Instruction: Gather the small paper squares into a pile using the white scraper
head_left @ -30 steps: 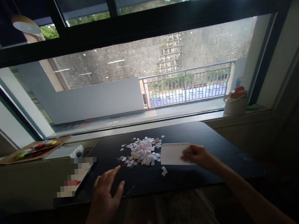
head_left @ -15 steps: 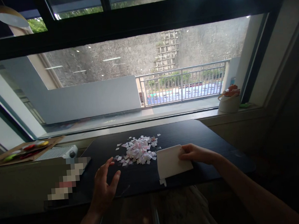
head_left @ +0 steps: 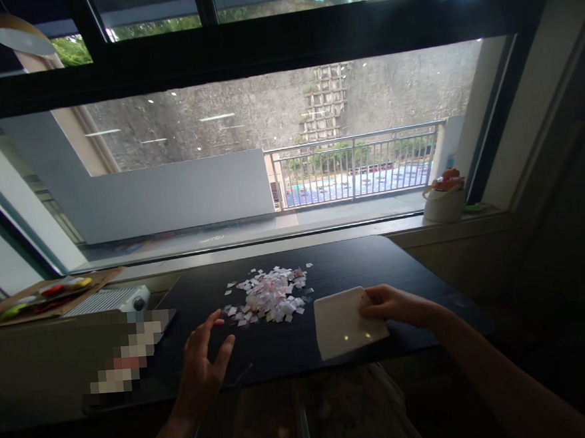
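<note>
A loose heap of small white and pinkish paper squares [head_left: 272,294] lies on the dark table [head_left: 360,261], with a few squares scattered round it. My right hand [head_left: 381,304] pinches the upper right edge of a white, glossy rectangular panel [head_left: 347,328]. The panel is tilted, to the right of the heap and apart from it; whether it is a thin board or a shallow box I cannot tell. At the heap's left, close to its edge, my left hand [head_left: 206,355] hovers with fingers spread, holding nothing.
To the left are a white appliance with a dark knob [head_left: 138,301], a brown board with colourful pieces [head_left: 57,295] and a blurred-out item [head_left: 132,357]. A white pot [head_left: 444,203] with orange contents stands on the windowsill at right. The large window runs behind the table.
My right hand has shifted slightly right and nearer to me with the white panel. White squares that showed below the panel's lower left corner are no longer visible. My left hand has barely moved.
</note>
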A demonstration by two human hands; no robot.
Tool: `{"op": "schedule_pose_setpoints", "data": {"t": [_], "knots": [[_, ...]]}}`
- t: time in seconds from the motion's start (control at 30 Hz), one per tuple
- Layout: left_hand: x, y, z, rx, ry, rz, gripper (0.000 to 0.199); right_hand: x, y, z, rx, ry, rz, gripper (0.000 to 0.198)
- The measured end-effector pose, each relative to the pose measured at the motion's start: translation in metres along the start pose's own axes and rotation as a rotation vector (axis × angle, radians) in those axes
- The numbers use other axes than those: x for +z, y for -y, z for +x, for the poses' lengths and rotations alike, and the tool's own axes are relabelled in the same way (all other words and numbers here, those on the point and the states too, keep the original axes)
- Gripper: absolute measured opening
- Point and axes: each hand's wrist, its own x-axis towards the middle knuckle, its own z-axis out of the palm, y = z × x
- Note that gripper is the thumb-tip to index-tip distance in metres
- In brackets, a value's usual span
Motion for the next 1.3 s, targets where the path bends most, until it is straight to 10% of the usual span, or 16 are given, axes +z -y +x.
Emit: {"op": "schedule_pose_setpoints", "data": {"t": [0.33,0.7,1.3], "knots": [[0.002,0.002,-0.001,0.028,-0.019,0.023,0.047,0.013,-0.016,0.029,-0.212,-0.555,-0.068,0.033],[0.004,-0.001,-0.001,0.001,-0.012,0.017,0.046,0.078,-0.017,0.023,-0.351,-0.523,-0.349,0.021],[0.005,-0.005,-0.001,0.016,-0.021,0.032,0.044,0.088,-0.007,0.013,-0.334,-0.518,-0.529,0.021]]}}
